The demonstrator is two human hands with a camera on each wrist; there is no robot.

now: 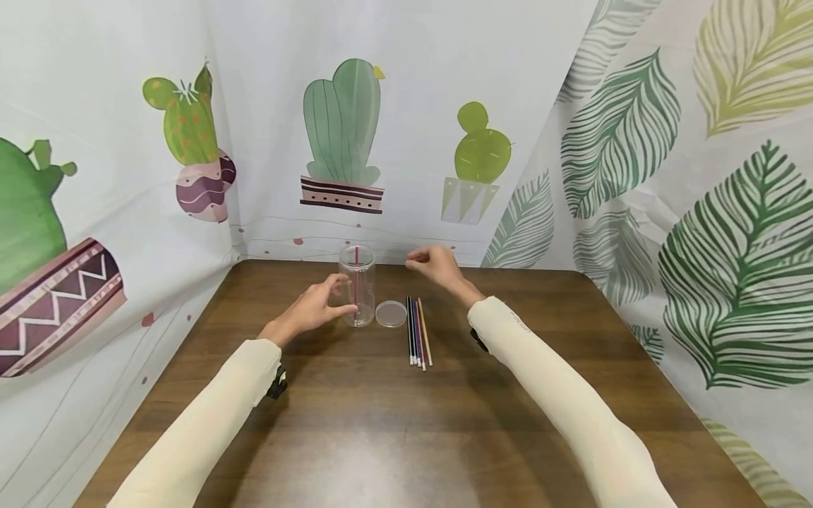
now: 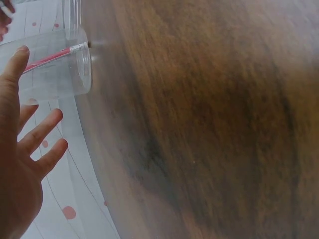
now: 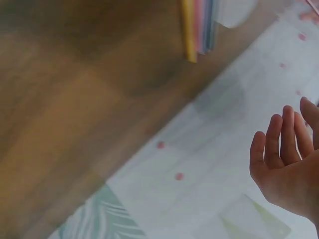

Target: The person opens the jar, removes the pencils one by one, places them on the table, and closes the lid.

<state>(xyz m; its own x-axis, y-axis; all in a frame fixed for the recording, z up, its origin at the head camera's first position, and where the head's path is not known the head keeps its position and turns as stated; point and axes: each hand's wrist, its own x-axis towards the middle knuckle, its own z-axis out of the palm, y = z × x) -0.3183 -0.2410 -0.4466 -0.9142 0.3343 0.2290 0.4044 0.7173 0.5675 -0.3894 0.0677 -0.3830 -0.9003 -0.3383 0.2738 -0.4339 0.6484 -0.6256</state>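
A clear plastic jar (image 1: 366, 300) stands upright without its lid near the back of the table, with one red pencil (image 2: 52, 58) inside, eraser end down. My left hand (image 1: 315, 305) is at the jar's left side, thumb and fingers spread around it; the left wrist view shows the fingers apart and loosely bent. Beside the jar lies a round clear lid (image 1: 390, 315). To its right several pencils (image 1: 419, 335) lie side by side, eraser ends toward me. Above and behind them hovers my right hand (image 1: 438, 265), empty, its fingers gently bent in the right wrist view.
The brown wooden table (image 1: 356, 409) ends at a white cloth backdrop (image 1: 406, 127) printed with cacti and leaves, close behind the jar and the right hand. Dark bands (image 1: 278, 381) sit at both wrists.
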